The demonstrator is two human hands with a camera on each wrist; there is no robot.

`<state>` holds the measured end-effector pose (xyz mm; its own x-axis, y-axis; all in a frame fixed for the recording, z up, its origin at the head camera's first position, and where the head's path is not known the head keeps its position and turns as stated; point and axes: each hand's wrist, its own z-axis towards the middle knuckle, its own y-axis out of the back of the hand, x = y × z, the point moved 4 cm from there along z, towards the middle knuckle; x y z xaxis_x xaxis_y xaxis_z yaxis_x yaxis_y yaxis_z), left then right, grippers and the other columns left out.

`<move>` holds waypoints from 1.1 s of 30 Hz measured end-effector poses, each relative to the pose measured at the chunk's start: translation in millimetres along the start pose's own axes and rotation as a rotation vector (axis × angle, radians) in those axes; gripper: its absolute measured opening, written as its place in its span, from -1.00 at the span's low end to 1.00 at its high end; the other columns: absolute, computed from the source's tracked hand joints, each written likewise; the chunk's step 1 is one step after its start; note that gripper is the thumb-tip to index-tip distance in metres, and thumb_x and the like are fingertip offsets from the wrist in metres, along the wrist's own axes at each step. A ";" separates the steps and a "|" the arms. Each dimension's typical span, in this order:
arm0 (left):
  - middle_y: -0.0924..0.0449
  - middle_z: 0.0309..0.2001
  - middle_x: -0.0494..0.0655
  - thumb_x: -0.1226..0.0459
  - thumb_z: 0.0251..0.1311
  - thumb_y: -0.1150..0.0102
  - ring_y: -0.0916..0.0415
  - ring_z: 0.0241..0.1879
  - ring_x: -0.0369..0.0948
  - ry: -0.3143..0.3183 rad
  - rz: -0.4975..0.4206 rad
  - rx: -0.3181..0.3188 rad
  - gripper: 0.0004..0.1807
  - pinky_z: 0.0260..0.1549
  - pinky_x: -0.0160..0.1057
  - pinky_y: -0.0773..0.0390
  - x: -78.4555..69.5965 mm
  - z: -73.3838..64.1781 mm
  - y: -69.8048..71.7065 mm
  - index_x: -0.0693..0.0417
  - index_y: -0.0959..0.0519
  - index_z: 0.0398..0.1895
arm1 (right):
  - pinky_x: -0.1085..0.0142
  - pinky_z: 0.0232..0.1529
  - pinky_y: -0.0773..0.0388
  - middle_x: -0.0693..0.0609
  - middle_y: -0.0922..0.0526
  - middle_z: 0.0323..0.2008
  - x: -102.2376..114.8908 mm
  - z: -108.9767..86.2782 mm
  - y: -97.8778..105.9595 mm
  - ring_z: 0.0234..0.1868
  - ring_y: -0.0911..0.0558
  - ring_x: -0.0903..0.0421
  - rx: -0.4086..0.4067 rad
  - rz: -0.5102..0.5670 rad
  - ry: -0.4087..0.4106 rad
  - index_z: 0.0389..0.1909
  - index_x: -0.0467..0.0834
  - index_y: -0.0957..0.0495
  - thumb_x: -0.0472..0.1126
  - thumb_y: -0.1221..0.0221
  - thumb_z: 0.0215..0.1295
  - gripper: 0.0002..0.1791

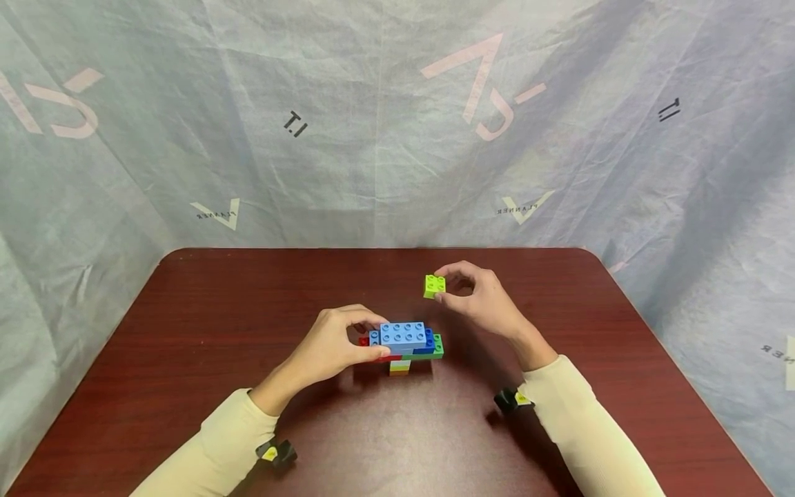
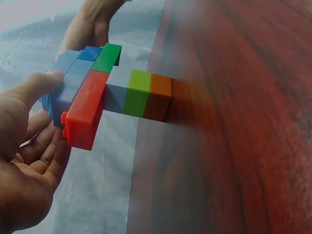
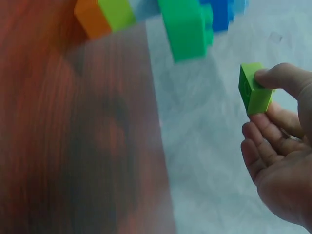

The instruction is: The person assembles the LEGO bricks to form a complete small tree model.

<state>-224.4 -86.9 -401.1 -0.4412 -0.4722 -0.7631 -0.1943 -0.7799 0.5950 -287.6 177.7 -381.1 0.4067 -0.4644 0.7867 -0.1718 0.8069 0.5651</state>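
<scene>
A T-shaped stack of toy building bricks stands on the table, with a light blue eight-stud brick on top. My left hand holds the stack's left end, its thumb on the near side and fingers on the far side. Below the blue bricks are a red brick and a green brick. The narrow stem has a pale blue, a lime and an orange brick. Behind and right of the stack, my right hand pinches a small lime four-stud brick between thumb and fingers, raised and apart from the stack.
The dark red-brown wooden table has rounded far corners. A grey printed cloth hangs behind it and at the sides. Black wrist devices sit on both sleeves, close above the tabletop.
</scene>
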 end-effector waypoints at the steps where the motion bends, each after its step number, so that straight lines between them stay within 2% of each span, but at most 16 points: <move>1: -0.72 -0.16 -0.27 0.11 0.03 -0.61 -0.58 -0.17 -0.25 -0.002 0.000 -0.001 -0.60 -0.18 -0.02 -0.67 -0.3 0.1 0.1 -0.08 -0.75 -0.03 | 0.37 -0.16 -0.62 -0.05 -0.72 -0.19 4.5 -2.8 -1.1 -0.18 -0.66 0.03 -0.001 0.000 0.008 0.06 -0.09 -0.64 -0.31 -0.41 0.23 -0.63; 12: -0.71 -0.18 -0.27 0.12 0.04 -0.60 -0.59 -0.18 -0.25 -0.020 -0.014 -0.001 -0.62 -0.19 -0.04 -0.66 -0.7 -0.3 0.1 -0.08 -0.75 -0.05 | 0.28 -0.08 -0.62 0.07 -0.69 -0.10 44.7 -25.3 -21.1 -0.15 -0.63 0.06 0.044 0.039 0.068 0.04 -0.03 -0.67 -0.25 -0.45 0.21 -0.64; 17: -0.71 -0.18 -0.28 0.11 0.05 -0.60 -0.59 -0.18 -0.27 -0.024 -0.014 0.003 -0.62 -0.18 -0.05 -0.66 -1.0 -0.1 -0.4 -0.07 -0.75 -0.04 | 0.27 -0.06 -0.61 0.08 -0.69 -0.08 54.6 -31.9 -28.7 -0.11 -0.62 -0.04 0.067 0.051 0.094 0.02 -0.02 -0.67 -0.25 -0.46 0.20 -0.64; 21: -0.71 -0.17 -0.27 0.11 0.06 -0.59 -0.59 -0.18 -0.27 -0.020 -0.022 0.007 -0.61 -0.16 -0.04 -0.67 -1.2 -0.1 -0.8 -0.06 -0.75 -0.03 | 0.27 -0.05 -0.61 0.10 -0.68 -0.06 56.9 -35.2 -34.1 -0.09 -0.61 -0.11 0.093 0.062 0.102 0.03 0.00 -0.66 -0.24 -0.46 0.21 -0.64; 27: -0.72 -0.17 -0.27 0.10 0.06 -0.59 -0.59 -0.18 -0.27 -0.026 -0.024 0.005 -0.60 -0.16 -0.02 -0.68 -0.7 0.2 -0.8 -0.05 -0.75 -0.02 | 0.25 -0.05 -0.62 0.10 -0.67 -0.06 55.2 -37.6 -38.8 -0.10 -0.61 0.05 0.111 0.059 0.094 0.03 0.00 -0.66 -0.24 -0.45 0.22 -0.64; 33: -0.72 -0.18 -0.28 0.10 0.06 -0.59 -0.60 -0.19 -0.26 -0.030 -0.017 0.000 -0.61 -0.17 -0.02 -0.67 0.8 0.8 -0.6 -0.07 -0.75 -0.03 | 0.26 -0.08 -0.62 0.14 -0.67 -0.10 53.5 -37.0 -41.7 -0.13 -0.59 0.12 0.106 0.046 0.099 0.01 0.03 -0.66 -0.25 -0.46 0.19 -0.63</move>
<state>-225.3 -86.5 -401.9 -0.4637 -0.4467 -0.7651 -0.2018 -0.7876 0.5822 -225.5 132.7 -371.8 0.4820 -0.3855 0.7868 -0.2837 0.7810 0.5564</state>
